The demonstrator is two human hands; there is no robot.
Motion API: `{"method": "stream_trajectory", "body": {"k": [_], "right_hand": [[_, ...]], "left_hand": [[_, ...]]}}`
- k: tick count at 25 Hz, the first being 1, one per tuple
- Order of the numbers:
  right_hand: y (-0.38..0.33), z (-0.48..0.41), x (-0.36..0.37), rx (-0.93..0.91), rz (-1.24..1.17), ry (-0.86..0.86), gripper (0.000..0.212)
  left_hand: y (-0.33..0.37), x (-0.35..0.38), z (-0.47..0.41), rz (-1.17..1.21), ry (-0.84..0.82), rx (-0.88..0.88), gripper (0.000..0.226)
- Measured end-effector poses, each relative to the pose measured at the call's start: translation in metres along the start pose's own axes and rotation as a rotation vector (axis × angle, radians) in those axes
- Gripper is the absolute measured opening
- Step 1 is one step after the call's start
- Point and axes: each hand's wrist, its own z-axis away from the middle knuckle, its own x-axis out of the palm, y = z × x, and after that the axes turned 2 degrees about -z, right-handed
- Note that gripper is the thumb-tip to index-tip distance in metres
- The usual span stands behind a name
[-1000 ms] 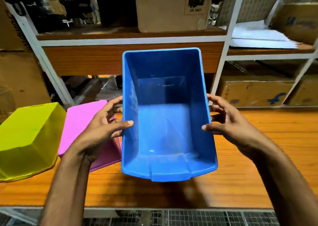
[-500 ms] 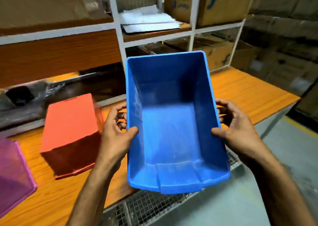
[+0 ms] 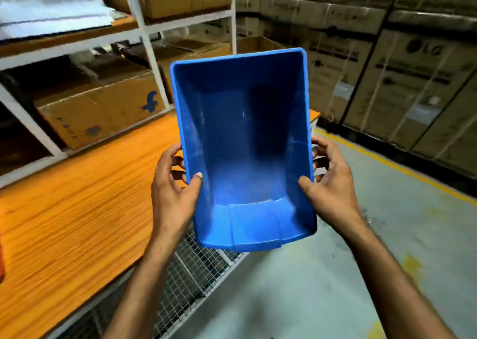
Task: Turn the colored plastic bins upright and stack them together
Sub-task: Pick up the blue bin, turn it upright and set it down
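A blue plastic bin (image 3: 245,142) is held in the air in front of me, its open side facing me and its low cut-out front edge toward my body. My left hand (image 3: 173,191) grips its left wall, thumb inside the rim. My right hand (image 3: 327,184) grips its right wall the same way. The bin hangs over the right end of the orange wooden shelf board (image 3: 77,209) and the floor beyond it. A sliver of the red-orange bin (image 3: 1,261) shows at the far left edge. The other coloured bins are out of view.
White shelf uprights (image 3: 152,57) hold cardboard boxes (image 3: 100,109) behind the board. A wire mesh shelf (image 3: 191,274) lies below the board's edge. Stacked large cartons (image 3: 402,62) line the right wall, beyond a grey floor with a yellow line (image 3: 402,168).
The view has swung right with the blue bin held in both hands. The green, pink and red-orange bins have slid out of view to the left; the aisle floor and cartons have come in.
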Motion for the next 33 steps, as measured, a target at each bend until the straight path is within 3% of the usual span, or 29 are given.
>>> {"method": "stream_trajectory", "body": {"k": [9, 18, 24, 27, 33], "right_hand": [[0.047, -0.127, -0.044, 0.110, -0.089, 0.010, 0.060], [0.064, -0.312, 0.015, 0.195, -0.148, -0.283, 0.057], [0.102, -0.418, 0.051, 0.154, -0.139, -0.428, 0.058], [0.128, -0.459, 0.070, 0.123, -0.084, -0.415, 0.052], [0.180, -0.567, 0.109, 0.026, 0.067, -0.604, 0.050]], "left_hand": [[0.031, 0.119, -0.079, 0.105, -0.084, -0.103, 0.070], [0.006, 0.167, -0.226, 0.119, -0.056, -0.339, 0.059], [-0.021, 0.219, -0.285, 0.025, 0.116, -0.430, 0.052], [-0.036, 0.250, -0.300, -0.053, 0.201, -0.435, 0.052], [-0.075, 0.322, -0.355, -0.362, 0.348, -0.481, 0.043]]}}
